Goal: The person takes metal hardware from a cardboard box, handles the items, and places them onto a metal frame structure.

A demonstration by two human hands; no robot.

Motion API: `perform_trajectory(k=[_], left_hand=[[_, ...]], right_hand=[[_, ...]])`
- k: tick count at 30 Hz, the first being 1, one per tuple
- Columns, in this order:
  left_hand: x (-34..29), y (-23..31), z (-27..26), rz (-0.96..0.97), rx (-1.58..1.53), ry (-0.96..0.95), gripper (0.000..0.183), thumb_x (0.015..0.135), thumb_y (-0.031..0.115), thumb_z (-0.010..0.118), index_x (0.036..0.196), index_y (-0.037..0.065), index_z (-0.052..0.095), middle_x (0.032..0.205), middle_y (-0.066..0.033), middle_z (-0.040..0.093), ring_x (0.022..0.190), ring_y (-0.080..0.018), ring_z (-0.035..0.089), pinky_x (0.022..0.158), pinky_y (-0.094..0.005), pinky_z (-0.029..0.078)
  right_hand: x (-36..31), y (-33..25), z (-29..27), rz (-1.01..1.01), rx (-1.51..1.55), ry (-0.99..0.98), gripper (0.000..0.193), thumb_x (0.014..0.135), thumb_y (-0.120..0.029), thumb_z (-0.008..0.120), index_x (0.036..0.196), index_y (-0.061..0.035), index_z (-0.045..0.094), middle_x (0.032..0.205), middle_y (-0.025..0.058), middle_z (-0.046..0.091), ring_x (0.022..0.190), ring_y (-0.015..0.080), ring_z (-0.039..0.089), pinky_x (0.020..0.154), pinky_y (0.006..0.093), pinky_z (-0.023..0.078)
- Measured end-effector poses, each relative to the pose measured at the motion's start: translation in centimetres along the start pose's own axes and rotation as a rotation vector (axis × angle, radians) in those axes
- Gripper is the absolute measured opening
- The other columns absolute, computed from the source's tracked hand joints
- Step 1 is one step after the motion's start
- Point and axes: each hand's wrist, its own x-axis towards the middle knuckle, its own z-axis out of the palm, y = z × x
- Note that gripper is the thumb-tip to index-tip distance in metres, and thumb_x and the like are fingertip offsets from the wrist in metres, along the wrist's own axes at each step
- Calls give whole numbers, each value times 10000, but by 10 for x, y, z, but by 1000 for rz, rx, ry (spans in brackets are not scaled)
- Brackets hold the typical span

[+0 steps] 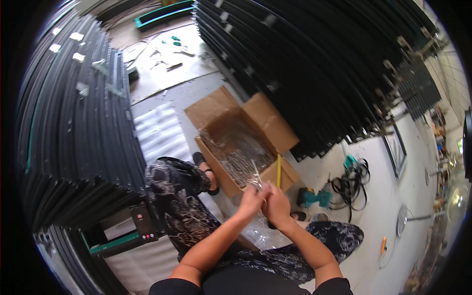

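**Box [214,168] open on top, hemmed in both sides**

A way down passes through the box's open top, between splayed flaps [271,123], to plastic wrap [243,155] inside. Fingers [268,190] crowd its near edge. Left of the box, flat foam [162,130] leaves a low lane, with a foot [210,177] at its near end and stacked frames [69,128] walling it off. More frames [305,69] rise beyond the box's right flap. Right of the box, a drill [313,198] and cables [350,186] obstruct the floor [376,209].

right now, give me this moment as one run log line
left hand: holding thin silvery piece; right hand: beside it, grip blurred; open cardboard box: ahead, clear plastic inside; teal power drill: floor, right of box
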Motion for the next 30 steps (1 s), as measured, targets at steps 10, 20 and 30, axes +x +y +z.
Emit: perform_trajectory(k=[10, 20, 30], left_hand=[[-25, 51, -17, 299, 817, 82, 383, 815, 316, 606, 1060, 24, 567, 873, -188, 632, 804, -362, 617, 667, -451, 492], [-21, 68, -31, 527, 620, 390, 324, 819, 210, 605, 1082, 26, 566, 943, -140, 628, 921, -303, 594, 807, -416, 440], [-18, 53, -23, 378, 750, 134, 290, 817, 255, 606, 1027, 56, 578, 906, -135, 623, 876, -315, 599, 749, -426, 453]], right_hand=[[23, 44, 55, 1157, 1388, -549, 204, 859, -208, 514, 864, -40, 629, 814, 69, 635, 715, 191, 616, 636, 331, 524], [364, -84, 79, 604, 1848, -429, 539, 918, -430, 512, 1188, 29, 434, 1174, 181, 501, 1024, 304, 540, 847, 415, 506], [244, 18, 140, 484, 1046, -526, 166, 848, -177, 646, 942, -47, 605, 736, -2, 535, 598, 90, 513, 490, 247, 439]])
